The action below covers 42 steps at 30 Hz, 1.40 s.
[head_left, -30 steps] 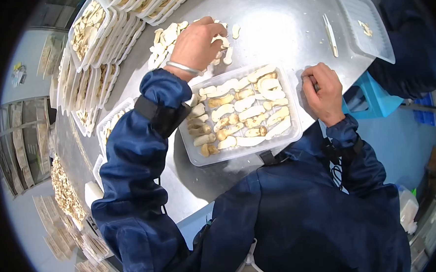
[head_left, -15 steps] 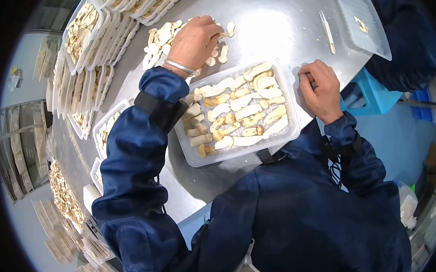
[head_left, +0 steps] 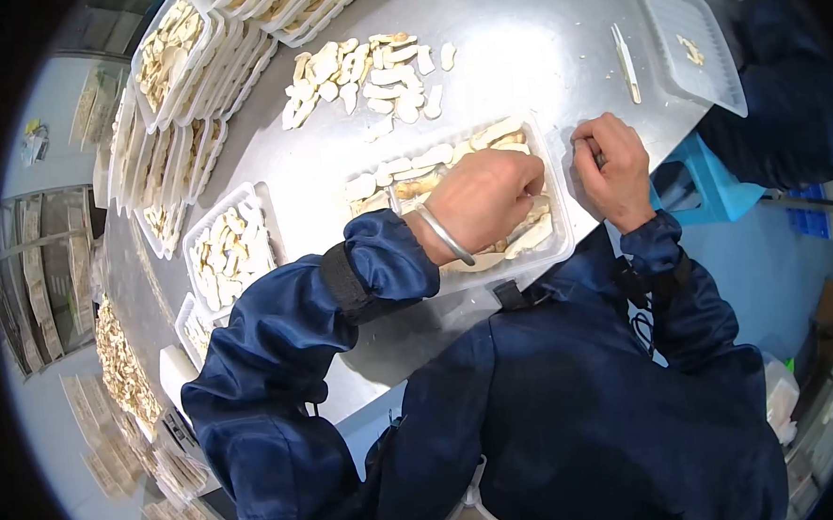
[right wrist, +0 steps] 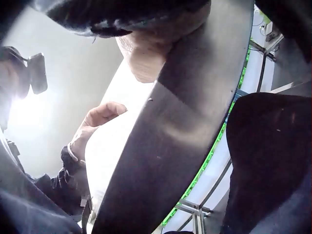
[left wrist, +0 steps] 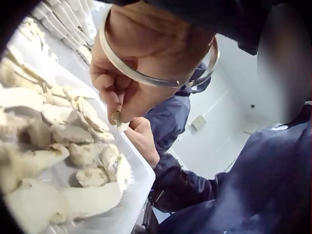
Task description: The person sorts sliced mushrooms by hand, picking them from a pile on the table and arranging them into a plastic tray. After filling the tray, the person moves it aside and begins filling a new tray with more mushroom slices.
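My left hand [head_left: 488, 195], with a bangle at the wrist, is above the right part of a translucent plastic tray [head_left: 557, 182] holding rows of mushroom slices. In the left wrist view, its thumb and fingers pinch a small tan mushroom slice [left wrist: 116, 118] near the tray's rim [left wrist: 142, 165]. The hand hides the middle of the rows in the head view. My right hand [head_left: 616, 167] rests on the metal table just right of the tray, fingers loosely curled with a dark gap inside them. In the right wrist view, a sleeve covers part of that hand [right wrist: 146, 58].
Loose mushroom slices [head_left: 360, 75] lie beyond the tray. Stacked filled trays [head_left: 223, 82] stand at the back left, with another filled tray [head_left: 269, 239] nearer. White-handled tweezers [head_left: 626, 65] and a tray with a few bits [head_left: 729, 74] lie right, beside another person's dark sleeve [head_left: 785, 109].
My left hand has moved from the loose slices down and right to above the tray, uncovering the slices on the table. My right hand stays in nearly the same place.
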### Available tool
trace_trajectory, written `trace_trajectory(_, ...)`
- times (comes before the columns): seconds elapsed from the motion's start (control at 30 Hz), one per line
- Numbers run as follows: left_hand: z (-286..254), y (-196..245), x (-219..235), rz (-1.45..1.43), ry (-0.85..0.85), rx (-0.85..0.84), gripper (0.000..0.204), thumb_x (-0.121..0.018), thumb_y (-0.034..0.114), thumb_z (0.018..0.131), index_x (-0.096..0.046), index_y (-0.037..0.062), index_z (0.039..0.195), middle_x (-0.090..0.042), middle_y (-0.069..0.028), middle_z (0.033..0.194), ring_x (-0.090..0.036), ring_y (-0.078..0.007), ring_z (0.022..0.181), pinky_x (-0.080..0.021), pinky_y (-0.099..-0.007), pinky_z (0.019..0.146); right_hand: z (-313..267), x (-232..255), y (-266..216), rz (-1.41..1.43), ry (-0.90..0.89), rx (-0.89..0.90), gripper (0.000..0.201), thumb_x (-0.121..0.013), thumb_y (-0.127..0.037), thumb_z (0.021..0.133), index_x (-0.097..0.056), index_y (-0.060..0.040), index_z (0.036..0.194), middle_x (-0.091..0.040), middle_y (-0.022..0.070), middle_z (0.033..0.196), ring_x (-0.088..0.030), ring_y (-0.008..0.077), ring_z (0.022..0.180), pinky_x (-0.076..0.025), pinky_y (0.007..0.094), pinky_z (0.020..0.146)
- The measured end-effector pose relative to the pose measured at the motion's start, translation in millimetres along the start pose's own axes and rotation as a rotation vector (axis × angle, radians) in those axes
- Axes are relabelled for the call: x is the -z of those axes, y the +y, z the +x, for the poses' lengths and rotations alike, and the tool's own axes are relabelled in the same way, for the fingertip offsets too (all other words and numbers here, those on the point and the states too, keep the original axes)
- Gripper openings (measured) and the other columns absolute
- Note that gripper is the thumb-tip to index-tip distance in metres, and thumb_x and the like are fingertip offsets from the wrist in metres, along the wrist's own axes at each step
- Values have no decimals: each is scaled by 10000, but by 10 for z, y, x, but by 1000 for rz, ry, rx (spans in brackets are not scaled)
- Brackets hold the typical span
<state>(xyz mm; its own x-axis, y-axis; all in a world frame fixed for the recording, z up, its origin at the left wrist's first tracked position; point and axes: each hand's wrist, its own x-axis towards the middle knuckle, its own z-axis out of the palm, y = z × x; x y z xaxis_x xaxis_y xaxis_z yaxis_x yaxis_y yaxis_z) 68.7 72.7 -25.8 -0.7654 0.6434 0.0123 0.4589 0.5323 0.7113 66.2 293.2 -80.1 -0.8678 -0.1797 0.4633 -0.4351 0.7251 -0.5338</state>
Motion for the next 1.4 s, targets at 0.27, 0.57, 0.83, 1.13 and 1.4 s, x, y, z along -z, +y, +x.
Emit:
trace_trajectory(0.27,-19,-55,-2,106,180,-69,102,-676,21,826,-661,4,926,-618,-125,810,-668,-270,734,-530,-350,668,2,-6,9,-1,2,7,64,-643,-20,802,-605,-42,849,-560,93,758,-555,284,700,-411,386,684)
trace_trajectory(0.57,74,-938,957,392,224,108,154,-665,18,807,-709,29,954,-639,-99,862,-646,-248,775,-524,-341,719,1,11,-5,-7,-7,-13,59,-643,-18,803,-611,-44,845,-556,87,746,-551,272,689,-408,382,676)
trace_trajectory(0.83,106,-1107,956,588,155,-13,208,-665,15,775,-688,59,978,-600,-109,907,-606,-329,924,-511,-414,800,-2,-8,4,-1,-6,-10,59,-645,-19,803,-610,-42,845,-554,86,748,-545,269,683,-408,380,675)
trace_trajectory(1.13,157,-1112,944,659,154,-149,95,-664,28,787,-640,27,879,-580,-108,875,-588,-325,904,-498,-426,784,-3,3,-4,-8,-12,-16,58,-643,-19,806,-610,-39,850,-553,89,750,-542,270,684,-407,381,673)
trace_trajectory(1.4,92,-773,882,526,363,-117,46,-684,49,805,-679,25,844,-626,-108,896,-601,-323,899,-497,-405,784,-2,2,-4,-6,10,4,54,-639,-24,806,-601,-45,839,-552,85,742,-552,269,695,-408,381,675)
